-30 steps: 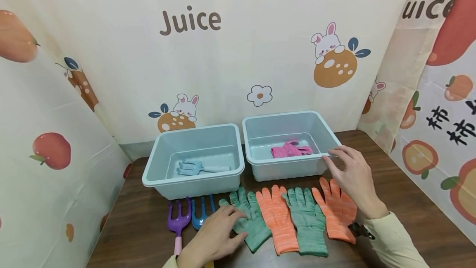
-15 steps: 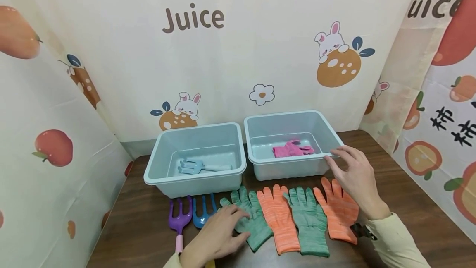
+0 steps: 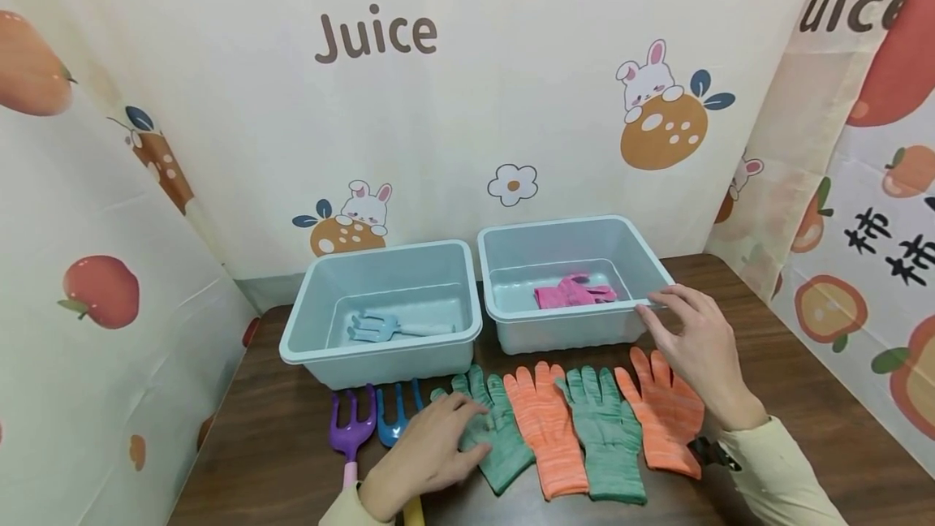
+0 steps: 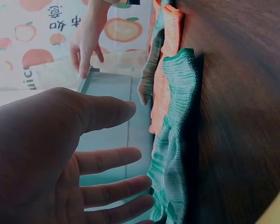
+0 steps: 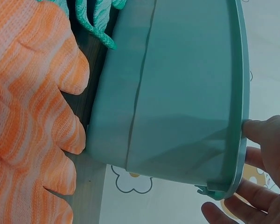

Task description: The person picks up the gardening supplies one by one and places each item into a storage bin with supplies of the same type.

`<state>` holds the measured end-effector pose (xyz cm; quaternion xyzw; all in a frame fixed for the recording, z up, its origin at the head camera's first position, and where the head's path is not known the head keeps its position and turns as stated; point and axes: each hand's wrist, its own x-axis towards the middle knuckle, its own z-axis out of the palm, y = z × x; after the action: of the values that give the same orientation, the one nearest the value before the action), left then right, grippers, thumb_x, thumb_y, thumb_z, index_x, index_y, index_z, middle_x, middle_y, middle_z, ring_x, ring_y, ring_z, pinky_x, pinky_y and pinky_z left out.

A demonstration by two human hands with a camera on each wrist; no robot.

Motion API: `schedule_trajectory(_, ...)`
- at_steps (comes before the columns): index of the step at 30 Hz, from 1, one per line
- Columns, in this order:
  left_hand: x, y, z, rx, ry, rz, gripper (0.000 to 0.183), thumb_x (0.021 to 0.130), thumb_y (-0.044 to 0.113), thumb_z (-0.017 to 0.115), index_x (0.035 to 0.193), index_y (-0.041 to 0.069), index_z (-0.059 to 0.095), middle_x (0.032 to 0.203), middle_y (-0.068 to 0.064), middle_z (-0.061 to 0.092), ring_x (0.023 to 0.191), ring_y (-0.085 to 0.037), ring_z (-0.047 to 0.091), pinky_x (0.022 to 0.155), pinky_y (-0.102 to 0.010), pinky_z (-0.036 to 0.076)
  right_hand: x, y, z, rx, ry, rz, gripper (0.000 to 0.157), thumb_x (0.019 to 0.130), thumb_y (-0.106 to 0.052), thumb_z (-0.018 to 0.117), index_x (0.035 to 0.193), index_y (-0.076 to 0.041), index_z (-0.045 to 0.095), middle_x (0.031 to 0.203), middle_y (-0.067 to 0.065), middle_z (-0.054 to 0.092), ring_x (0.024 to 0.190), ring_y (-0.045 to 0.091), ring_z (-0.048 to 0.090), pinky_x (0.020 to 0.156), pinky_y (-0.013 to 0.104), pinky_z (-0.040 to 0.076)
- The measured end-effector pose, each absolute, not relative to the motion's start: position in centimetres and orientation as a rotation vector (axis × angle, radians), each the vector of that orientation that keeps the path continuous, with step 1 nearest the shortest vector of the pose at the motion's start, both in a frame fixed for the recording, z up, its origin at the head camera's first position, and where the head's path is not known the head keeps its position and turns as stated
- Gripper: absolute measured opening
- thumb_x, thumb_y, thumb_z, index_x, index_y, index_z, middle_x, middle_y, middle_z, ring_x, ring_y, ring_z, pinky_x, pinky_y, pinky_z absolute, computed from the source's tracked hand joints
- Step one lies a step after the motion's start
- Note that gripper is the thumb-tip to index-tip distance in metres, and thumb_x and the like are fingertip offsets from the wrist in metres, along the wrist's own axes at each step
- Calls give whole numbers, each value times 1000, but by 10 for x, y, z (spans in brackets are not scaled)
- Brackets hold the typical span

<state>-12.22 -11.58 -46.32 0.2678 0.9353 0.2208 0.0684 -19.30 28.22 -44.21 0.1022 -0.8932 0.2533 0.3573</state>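
Observation:
In the head view, my left hand (image 3: 437, 446) hovers low by the leftmost green knit glove (image 3: 510, 461), fingers relaxed and holding nothing. The left wrist view shows its fingers (image 4: 113, 190) spread and loosely straight; whether they touch the glove I cannot tell. Partly under that hand lies a blue hand fork (image 3: 390, 432) with a yellow handle. My right hand (image 3: 700, 351) rests its fingertips on the front right rim of the right bin (image 3: 566, 337). In the right wrist view its thumb (image 5: 257, 130) touches the bin's rim. A pink glove (image 3: 571, 294) lies inside.
The left bin (image 3: 390, 369) holds a light blue hand fork (image 3: 378, 328). A purple hand fork (image 3: 354, 433) lies at the left. Between the hands lie an orange glove (image 3: 549, 437), a green glove (image 3: 602, 441) and another orange glove (image 3: 668, 420). A printed curtain (image 3: 438, 120) stands behind.
My left hand has shifted slightly, and more of the yellow handle shows beside its wrist. The right hand stays at the bin's rim. Gloves, forks and bins have not moved.

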Motion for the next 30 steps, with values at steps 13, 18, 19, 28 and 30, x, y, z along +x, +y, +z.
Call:
schedule_trajectory(13,-125,-115,-461,792,2778,652,45,100,44,72,137,19,70,137,-6,67,125,-28,64,99,-48,57,-194,283,-442,270,-2295,652,29,83,-10,90,109,-1,80,113,21,72,113,45,61,89,70,53)
schedule_trajectory(18,-126,-116,-461,766,2762,646,46,100,45,72,138,20,69,137,-5,66,125,-28,64,99,-48,57,-194,281,-443,259,-2307,656,30,84,-12,89,110,-1,80,113,20,72,113,45,61,91,71,52)
schedule_trajectory(19,-125,-116,-461,762,2759,644,46,100,45,72,138,20,69,137,-5,66,125,-28,64,99,-48,57,-194,280,-443,258,-2309,656,30,84,-12,89,110,-1,80,113,20,72,113,45,61,91,71,52)
schedule_trajectory(28,-126,-114,-463,758,2751,609,46,100,47,71,139,22,69,139,-3,65,125,-25,64,98,-46,57,-195,282,-443,269,-2299,657,30,83,-12,90,109,-2,80,113,19,73,112,44,61,89,70,52)
schedule_trajectory(30,-127,-113,-463,756,2752,605,46,100,48,71,139,23,69,139,-3,65,126,-25,63,99,-47,57,-195,283,-443,271,-2295,655,29,82,-11,90,108,-2,80,113,19,73,112,43,61,89,69,52)
